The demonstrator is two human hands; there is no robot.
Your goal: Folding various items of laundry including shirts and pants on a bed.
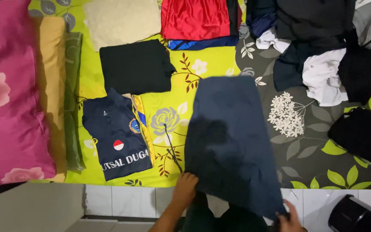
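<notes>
A dark blue garment (pixel 230 137) lies spread long on the flowered bedsheet (pixel 185 86), its near end hanging over the mattress edge. My left hand (pixel 184 189) grips its near left corner. My right hand (pixel 289 219) holds its near right corner, low at the frame's bottom. A thin dark drawstring (pixel 170 148) trails on the sheet just left of the garment.
Folded clothes lie to the left: a navy jersey (pixel 117 137), a black piece (pixel 136 66), a cream piece (pixel 123 19), a red and blue stack (pixel 198 21). An unfolded pile (pixel 327 56) fills the upper right. Pink pillow (pixel 9 94) at left; black round container (pixel 357 215) on the tiled floor.
</notes>
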